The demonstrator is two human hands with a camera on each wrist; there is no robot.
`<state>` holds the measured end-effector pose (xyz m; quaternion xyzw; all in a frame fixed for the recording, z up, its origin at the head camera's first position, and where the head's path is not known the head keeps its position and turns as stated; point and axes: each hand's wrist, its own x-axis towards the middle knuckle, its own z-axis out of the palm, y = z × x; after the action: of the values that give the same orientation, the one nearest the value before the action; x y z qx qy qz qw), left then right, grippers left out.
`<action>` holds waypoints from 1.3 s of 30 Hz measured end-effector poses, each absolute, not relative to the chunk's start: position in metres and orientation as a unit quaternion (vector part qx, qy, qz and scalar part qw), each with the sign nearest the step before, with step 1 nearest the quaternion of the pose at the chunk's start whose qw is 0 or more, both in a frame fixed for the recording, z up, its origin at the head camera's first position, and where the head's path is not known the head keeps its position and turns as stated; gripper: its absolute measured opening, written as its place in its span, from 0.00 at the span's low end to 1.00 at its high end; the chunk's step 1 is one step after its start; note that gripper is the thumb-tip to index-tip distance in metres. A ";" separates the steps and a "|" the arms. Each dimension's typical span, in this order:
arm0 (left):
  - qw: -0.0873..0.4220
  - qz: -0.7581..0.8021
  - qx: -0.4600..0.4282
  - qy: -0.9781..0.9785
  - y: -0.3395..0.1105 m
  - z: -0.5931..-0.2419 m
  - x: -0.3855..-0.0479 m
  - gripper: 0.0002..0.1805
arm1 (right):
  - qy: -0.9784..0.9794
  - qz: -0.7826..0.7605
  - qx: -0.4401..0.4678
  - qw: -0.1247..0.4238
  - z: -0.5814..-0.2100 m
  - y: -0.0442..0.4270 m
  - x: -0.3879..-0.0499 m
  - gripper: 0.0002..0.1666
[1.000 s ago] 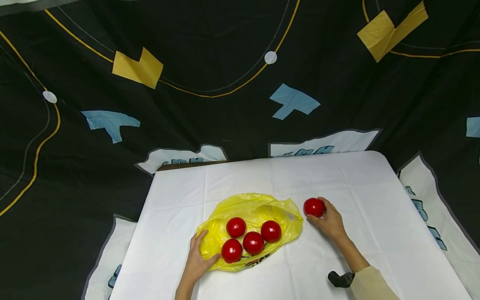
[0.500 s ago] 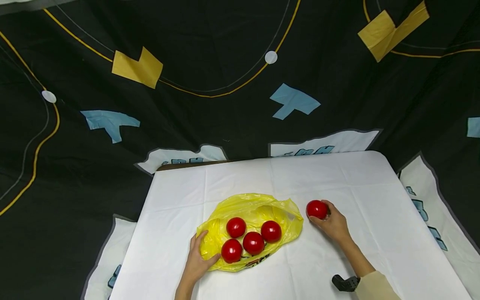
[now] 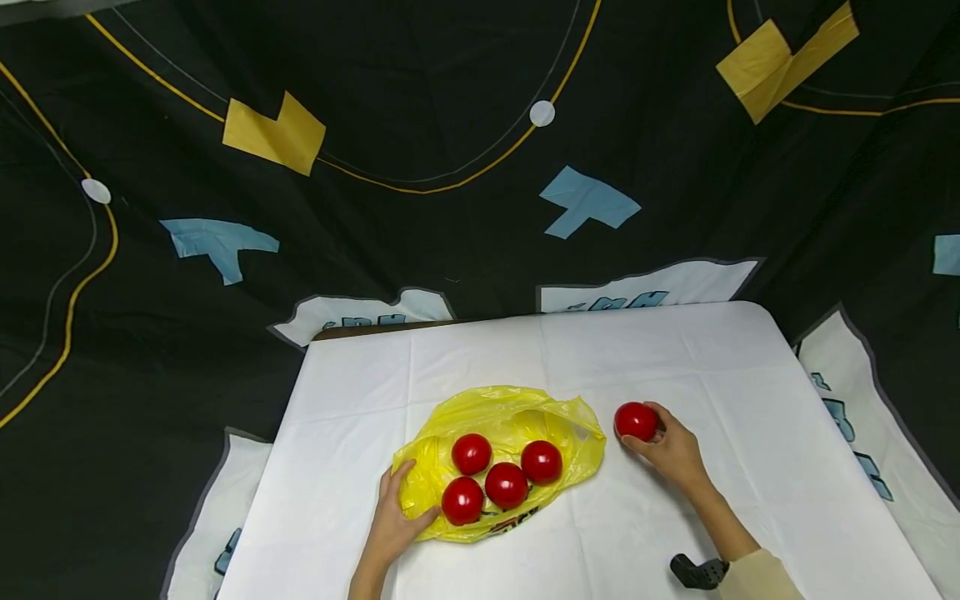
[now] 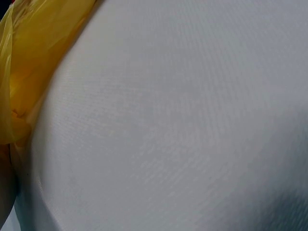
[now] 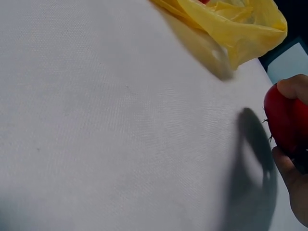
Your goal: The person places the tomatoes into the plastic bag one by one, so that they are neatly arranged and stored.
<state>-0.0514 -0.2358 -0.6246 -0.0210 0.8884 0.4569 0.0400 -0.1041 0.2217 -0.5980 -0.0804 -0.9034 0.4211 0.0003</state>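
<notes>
In the head view, a yellow plastic bag (image 3: 487,404) lies spread on the white table with several red tomatoes (image 3: 506,486) in its middle. My left hand (image 3: 393,517) holds the bag's left end, thumb and fingers wide apart. The left wrist view catches only the bag's edge (image 4: 43,53) and a dark sliver of hand. To the right of the bag, my right hand (image 3: 672,450) grips a single red tomato (image 3: 635,421) between thumb and fingers. The right wrist view shows that tomato (image 5: 281,118) with thin green sepals, its shadow falling apart from it on the cloth.
White cloth covers the table (image 3: 360,375), whose far edge meets a dark curtain (image 3: 420,242) with yellow and blue patches. A black wrist device (image 3: 697,572) sits at my right sleeve (image 3: 757,579).
My right hand has moved a little right and toward me with the tomato, away from the bag. The left hand, the bag and the tomatoes in it stay in place.
</notes>
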 end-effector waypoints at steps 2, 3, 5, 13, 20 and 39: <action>0.040 0.457 -0.021 0.888 -0.236 -0.625 -0.051 0.50 | -0.903 0.423 -0.076 0.004 -0.596 0.222 -0.103 0.44; 0.040 0.457 -0.021 0.888 -0.236 -0.625 -0.051 0.50 | -0.903 0.424 -0.073 0.006 -0.595 0.222 -0.103 0.44; 0.040 0.456 -0.022 0.889 -0.236 -0.625 -0.051 0.49 | -0.902 0.427 -0.067 0.012 -0.592 0.222 -0.102 0.44; 0.039 0.460 -0.024 0.887 -0.236 -0.625 -0.051 0.49 | -0.892 0.449 -0.037 0.041 -0.575 0.215 -0.100 0.43; 0.041 0.460 -0.026 0.886 -0.235 -0.625 -0.051 0.49 | -0.884 0.464 -0.033 0.050 -0.552 0.202 -0.101 0.44; 0.037 0.461 -0.022 0.886 -0.235 -0.624 -0.051 0.49 | -0.859 0.509 0.021 0.040 -0.510 0.166 -0.099 0.41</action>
<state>-0.0512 -0.2348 -0.6245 -0.0222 0.8864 0.4609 0.0369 -0.0986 0.1661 -0.5099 0.0208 -0.8593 0.5094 0.0397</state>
